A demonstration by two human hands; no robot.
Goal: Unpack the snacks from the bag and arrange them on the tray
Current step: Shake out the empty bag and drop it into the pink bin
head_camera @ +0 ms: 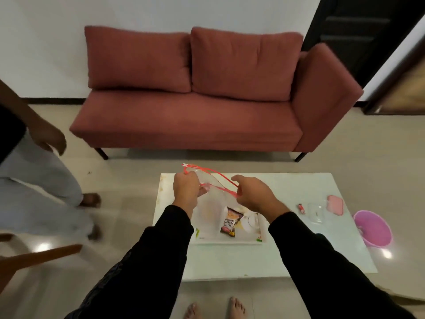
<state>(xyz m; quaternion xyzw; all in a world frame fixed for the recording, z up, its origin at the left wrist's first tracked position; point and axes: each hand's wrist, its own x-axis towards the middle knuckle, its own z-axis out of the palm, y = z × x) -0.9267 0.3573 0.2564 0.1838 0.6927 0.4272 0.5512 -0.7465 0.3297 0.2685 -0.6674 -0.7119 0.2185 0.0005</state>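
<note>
A clear plastic zip bag with a red-orange rim hangs above the white table. My left hand pinches the rim's left end. My right hand pinches the right end, so the bag's mouth is pulled apart. Under the bag lies a white tray with a printed pattern. A dark packet of salted peanuts shows through or just below the bag, over the tray; I cannot tell whether it is inside the bag.
To the right on the table lie a small red wrapped snack, a clear plastic container and a pink pouch. A pink basin sits off the table's right edge. A red sofa stands behind. Another person stands at left.
</note>
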